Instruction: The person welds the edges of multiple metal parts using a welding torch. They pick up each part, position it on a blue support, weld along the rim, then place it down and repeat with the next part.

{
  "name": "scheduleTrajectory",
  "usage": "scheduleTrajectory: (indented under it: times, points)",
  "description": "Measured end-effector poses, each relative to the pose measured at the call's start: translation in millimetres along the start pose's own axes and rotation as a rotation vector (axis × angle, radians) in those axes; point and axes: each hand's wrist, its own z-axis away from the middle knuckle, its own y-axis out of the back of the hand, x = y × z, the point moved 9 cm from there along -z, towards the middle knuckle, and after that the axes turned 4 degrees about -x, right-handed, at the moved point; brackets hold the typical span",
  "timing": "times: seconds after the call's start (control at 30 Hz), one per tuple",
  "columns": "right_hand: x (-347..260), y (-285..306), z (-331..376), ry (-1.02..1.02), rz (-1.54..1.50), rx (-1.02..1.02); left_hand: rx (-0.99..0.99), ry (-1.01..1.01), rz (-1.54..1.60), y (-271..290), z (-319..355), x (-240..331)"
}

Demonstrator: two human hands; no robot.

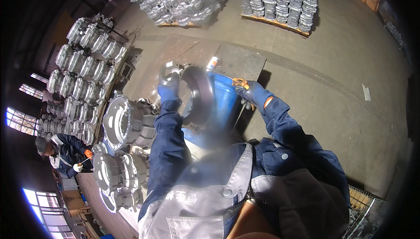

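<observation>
My left hand [169, 81], in a dark glove with a blue cuff, is closed on the near side of a small silver metal casting [171, 67]. My right hand [250, 93], also gloved, grips a hand tool [239, 83] with an orange handle. Its thin shaft points left; its tip is too small to make out. Between my hands stands a blue container [224, 101], with a dark, round, hollow part [205, 94] against its left side. A white can [212, 63] with coloured markings stands just beyond it on the worktable [243, 57].
Large silver housings [120, 123] stand close by my left arm. Racked castings [83, 66] line the left, and stacked pallets [280, 3] stand at the back. A co-worker [68, 153] holds a thin tool at the lower left. A wire crate [363, 212] sits lower right.
</observation>
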Motion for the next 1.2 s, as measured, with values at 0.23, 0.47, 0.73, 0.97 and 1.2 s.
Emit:
scheduleTrajectory:
  times: [0.23,0.47,0.73,0.97,1.2]
  points:
    - [-3.7,-0.7,6.9,0.008,-0.098,0.026,0.014,-0.029,-0.002,2.9,5.5,11.2]
    - [-12.7,3.8,20.4,0.016,-0.124,0.042,-0.012,-0.027,0.027,0.2,-0.9,1.9]
    - [-7.4,-2.2,2.4,0.054,-0.050,0.014,0.013,0.004,-0.005,1.0,-2.5,-3.4]
    - [-9.8,-1.6,3.1,0.020,0.002,-0.005,-0.016,0.002,0.080,-0.5,-2.4,-0.9]
    - [-9.2,-0.8,-9.9,0.038,0.012,0.024,-0.014,0.049,0.064,-1.0,1.8,-0.4]
